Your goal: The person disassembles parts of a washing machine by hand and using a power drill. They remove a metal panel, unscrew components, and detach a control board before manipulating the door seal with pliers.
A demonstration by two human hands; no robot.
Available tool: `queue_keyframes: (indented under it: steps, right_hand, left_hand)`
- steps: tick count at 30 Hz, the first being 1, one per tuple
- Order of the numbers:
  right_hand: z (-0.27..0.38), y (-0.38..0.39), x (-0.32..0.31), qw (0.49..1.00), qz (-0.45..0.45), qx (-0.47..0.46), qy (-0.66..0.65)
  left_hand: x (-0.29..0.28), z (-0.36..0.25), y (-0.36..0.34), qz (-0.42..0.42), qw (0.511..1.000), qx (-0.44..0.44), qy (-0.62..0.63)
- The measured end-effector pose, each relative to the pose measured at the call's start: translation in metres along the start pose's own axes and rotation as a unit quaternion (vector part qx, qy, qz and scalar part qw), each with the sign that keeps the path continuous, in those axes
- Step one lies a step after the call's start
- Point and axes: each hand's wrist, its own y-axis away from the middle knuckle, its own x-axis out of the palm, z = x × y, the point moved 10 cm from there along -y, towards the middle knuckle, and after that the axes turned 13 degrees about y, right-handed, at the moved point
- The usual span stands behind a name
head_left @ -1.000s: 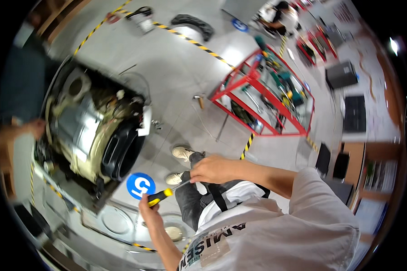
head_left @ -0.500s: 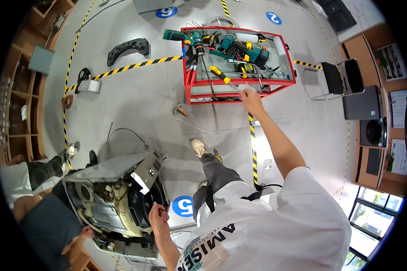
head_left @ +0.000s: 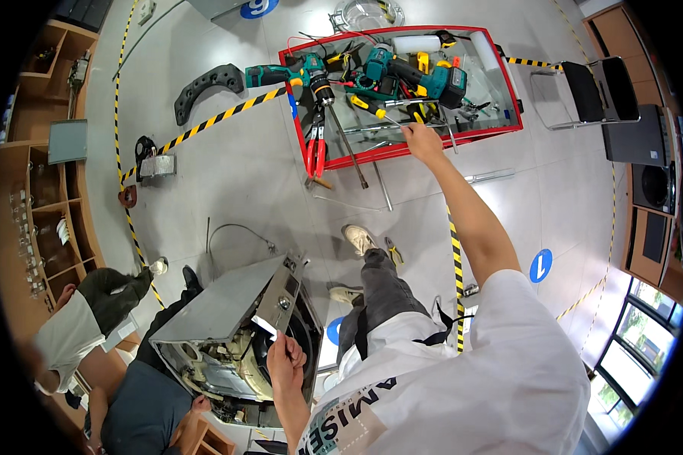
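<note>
My right hand [head_left: 421,140] reaches to the red-framed cart [head_left: 501,121], closed on the thin shaft of a screwdriver whose yellow and black handle [head_left: 368,105] lies over the cart's top. Around it are a green drill with a long bit [head_left: 277,76], a second green power tool [head_left: 448,85], red-handled cutters [head_left: 316,148] and several other tools. My left hand [head_left: 287,356] is low, beside the opened metal appliance [head_left: 212,299] and its white tab, with fingers curled; what they hold, if anything, is hidden.
Two other people [head_left: 83,326] [head_left: 144,406] are at the lower left. A curved dark block [head_left: 205,87], a hose [head_left: 235,226] and pliers [head_left: 393,250] lie on the taped floor. Shelves [head_left: 53,227] line the left; chairs [head_left: 584,98] and cabinets [head_left: 645,227] stand right.
My right hand has moved from beside my left, near my lap, up to the cart with the screwdriver. My left hand no longer grips the screwdriver's handle. The view has turned.
</note>
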Motion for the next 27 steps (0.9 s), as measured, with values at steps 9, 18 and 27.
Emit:
queue_keyframes:
  steps: [9, 18, 27]
  right_hand:
    - [0.021, 0.011, -0.016, 0.983, -0.142, -0.026, 0.115]
    - [0.14, 0.223, -0.004, 0.946, -0.007, -0.235, -0.224]
    - [0.07, 0.412, -0.046, 0.948, -0.122, -0.069, -0.284]
  left_hand:
    - [0.034, -0.007, -0.014, -0.002, 0.999, -0.019, -0.049]
    - [0.082, 0.005, -0.056, 0.115, 0.987, -0.082, -0.077]
    - [0.132, 0.124, -0.055, 0.233, 0.917, -0.276, -0.168]
